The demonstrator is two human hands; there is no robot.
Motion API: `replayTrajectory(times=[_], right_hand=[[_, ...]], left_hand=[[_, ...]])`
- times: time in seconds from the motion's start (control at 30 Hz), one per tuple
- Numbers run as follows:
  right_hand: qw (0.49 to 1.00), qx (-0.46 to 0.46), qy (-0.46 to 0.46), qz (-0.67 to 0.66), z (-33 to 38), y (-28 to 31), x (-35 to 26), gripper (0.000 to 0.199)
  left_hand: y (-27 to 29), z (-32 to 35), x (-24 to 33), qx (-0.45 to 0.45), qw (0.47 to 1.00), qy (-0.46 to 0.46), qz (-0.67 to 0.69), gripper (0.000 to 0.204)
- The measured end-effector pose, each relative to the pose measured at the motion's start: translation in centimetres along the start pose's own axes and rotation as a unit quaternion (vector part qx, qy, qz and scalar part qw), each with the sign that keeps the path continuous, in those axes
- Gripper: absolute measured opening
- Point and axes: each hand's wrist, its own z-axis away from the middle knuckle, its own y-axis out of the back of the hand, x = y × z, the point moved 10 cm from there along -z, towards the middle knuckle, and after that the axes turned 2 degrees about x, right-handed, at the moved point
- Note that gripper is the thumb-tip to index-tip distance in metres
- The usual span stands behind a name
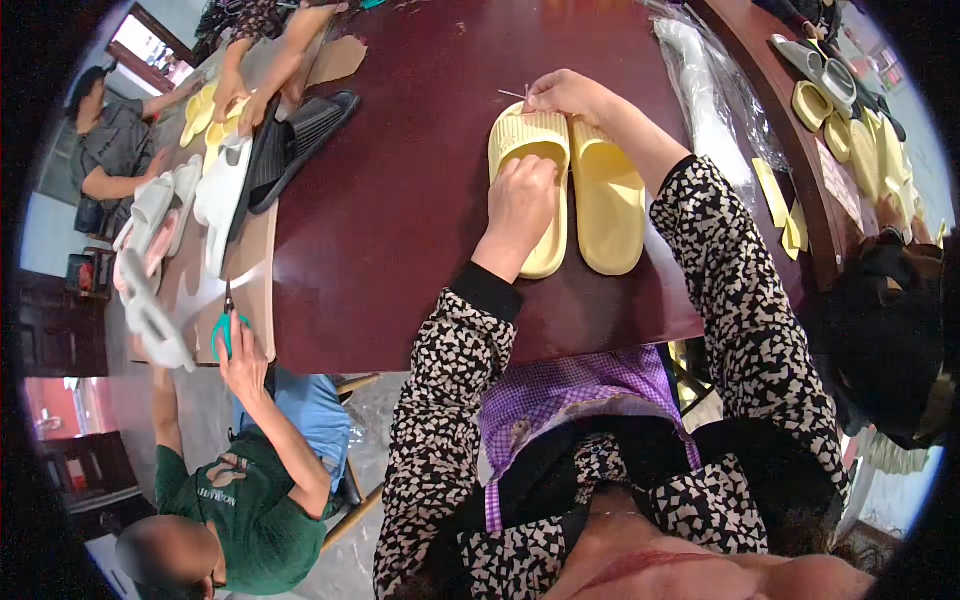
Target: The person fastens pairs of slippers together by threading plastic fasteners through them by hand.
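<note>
A pair of pale yellow slippers lies on the dark red table in front of me: the left slipper (548, 248) and the right slipper (612, 215), side by side with toes pointing away. My left hand (520, 195) is closed at the left slipper's foot opening, its fingertips tucked against the ribbed strap (530, 138). What those fingers hold is hidden. At the toe end, my right hand (565, 95) pinches a thin white strand (514, 94) that sticks out to the left above the strap.
Clear plastic wrap (700, 90) and yellow offcuts (780, 205) lie to the right. Black slippers (300, 140) and white slippers (222, 195) sit on cardboard (262, 260) at the left, where a person in green holds teal-handled scissors (222, 330). Other people work around the table.
</note>
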Motion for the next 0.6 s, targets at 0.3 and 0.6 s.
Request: replayTrajectory(times=[0.3,0.6], right_hand=[[0.961,0.149,0.086,-0.215,4.0,5.1,0.4,0.013],[0.968,0.045,0.211,-0.128,10.5,-2.1,-2.9,0.011]], left_hand=[[4.2,-1.4,0.6,0.128,0.992,-0.006,0.021,0.012],[2.6,-1.5,-2.8,0.008,0.961,0.175,0.216,0.019]])
